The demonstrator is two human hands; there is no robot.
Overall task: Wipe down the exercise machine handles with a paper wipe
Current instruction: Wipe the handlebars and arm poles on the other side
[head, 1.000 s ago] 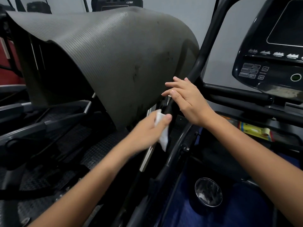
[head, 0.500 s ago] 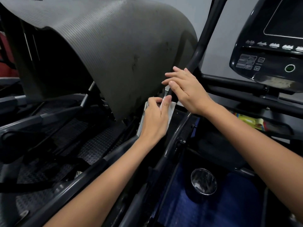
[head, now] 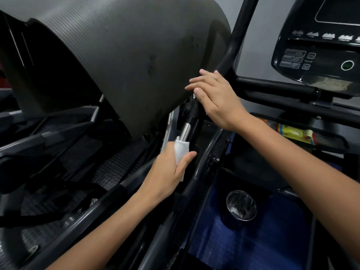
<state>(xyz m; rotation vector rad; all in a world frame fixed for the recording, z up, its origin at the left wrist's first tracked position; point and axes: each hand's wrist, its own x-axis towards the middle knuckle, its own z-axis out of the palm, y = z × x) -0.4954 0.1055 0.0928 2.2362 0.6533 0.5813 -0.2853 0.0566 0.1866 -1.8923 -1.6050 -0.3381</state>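
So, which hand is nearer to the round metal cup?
Left. The left hand grips the wipe up-left of the metal cup; the right hand is far above it.

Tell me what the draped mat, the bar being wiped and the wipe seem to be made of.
Mat: probably rubber or foam, matte dark grey, finely ribbed, bending in a soft curve.
Bar: metal, likely chromed, with a bright mirror sheen below a black sleeve.
Wipe: thin white paper or nonwoven, creased, held in the left hand.

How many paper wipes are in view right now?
1: the paper wipe is held in the left hand against the chrome handle. Others may be hidden.
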